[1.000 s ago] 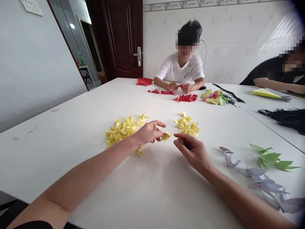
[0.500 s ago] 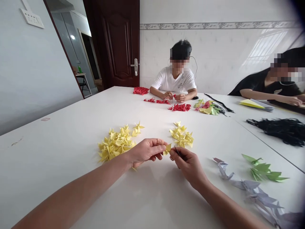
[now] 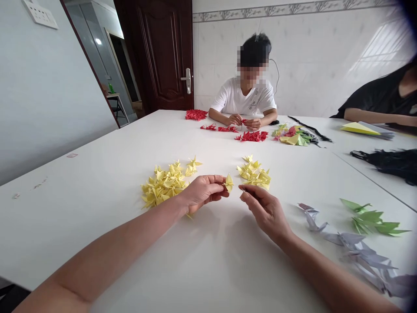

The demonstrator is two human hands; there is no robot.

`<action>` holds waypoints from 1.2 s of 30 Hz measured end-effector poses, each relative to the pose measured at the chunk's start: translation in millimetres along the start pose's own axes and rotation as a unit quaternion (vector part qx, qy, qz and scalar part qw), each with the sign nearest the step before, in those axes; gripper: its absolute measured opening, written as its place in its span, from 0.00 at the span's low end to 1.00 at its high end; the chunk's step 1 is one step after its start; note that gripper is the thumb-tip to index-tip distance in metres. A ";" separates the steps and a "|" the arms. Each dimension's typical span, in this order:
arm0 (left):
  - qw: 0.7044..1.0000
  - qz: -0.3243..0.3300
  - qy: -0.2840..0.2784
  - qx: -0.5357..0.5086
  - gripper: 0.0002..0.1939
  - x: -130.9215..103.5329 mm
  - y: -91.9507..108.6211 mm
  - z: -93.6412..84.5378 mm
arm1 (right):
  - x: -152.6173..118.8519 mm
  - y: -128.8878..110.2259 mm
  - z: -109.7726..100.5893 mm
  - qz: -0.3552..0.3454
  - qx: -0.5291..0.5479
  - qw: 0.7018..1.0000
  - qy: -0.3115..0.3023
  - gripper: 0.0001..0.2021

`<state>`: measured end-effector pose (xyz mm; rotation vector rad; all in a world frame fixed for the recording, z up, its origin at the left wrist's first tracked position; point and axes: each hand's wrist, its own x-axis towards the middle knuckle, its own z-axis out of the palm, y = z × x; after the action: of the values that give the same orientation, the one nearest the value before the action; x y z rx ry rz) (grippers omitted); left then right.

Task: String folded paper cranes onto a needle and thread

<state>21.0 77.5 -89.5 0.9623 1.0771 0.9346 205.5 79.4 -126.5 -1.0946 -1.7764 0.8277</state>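
Note:
My left hand (image 3: 208,191) pinches a small yellow folded paper crane (image 3: 229,183) between thumb and fingertips, its wings sticking out to the right. A short gap away, my right hand (image 3: 265,211) is closed in a pinch on a thin dark sliver-like tool, mostly hidden by the fingers; its kind cannot be made out. Behind my left hand lies a large heap of yellow paper cranes (image 3: 163,184). A smaller group of yellow paper cranes (image 3: 256,174) lies just beyond my right hand.
Lilac paper cranes (image 3: 355,250) and green ones (image 3: 374,221) lie to the right on the white table (image 3: 107,174). Black tassels (image 3: 387,163) rest further right. Across the table, a person in white (image 3: 244,98) handles red cranes (image 3: 252,136). A person in black (image 3: 381,98) sits at right.
My right hand has drawn away from the yellow crane, opening a gap. The crane in my left hand has turned more upright. The view has tilted down and shifted slightly left.

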 end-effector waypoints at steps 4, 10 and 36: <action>1.000 0.008 0.005 0.027 0.10 0.5 -1.0 0.2 | -1.4 -1.4 1.0 -0.035 -0.075 0.996 -0.020 0.14; 0.998 0.025 0.014 0.052 0.12 1.4 -4.8 2.6 | -0.9 -2.5 2.9 -0.063 -0.108 0.992 -0.033 0.13; 0.995 0.052 -0.002 0.081 0.15 4.2 -11.1 -1.7 | 1.0 4.8 2.9 -0.097 -0.155 0.982 -0.050 0.13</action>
<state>21.8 78.3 -101.5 1.1637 1.1204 0.9397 204.2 81.9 -131.4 -1.0666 -2.1097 0.5057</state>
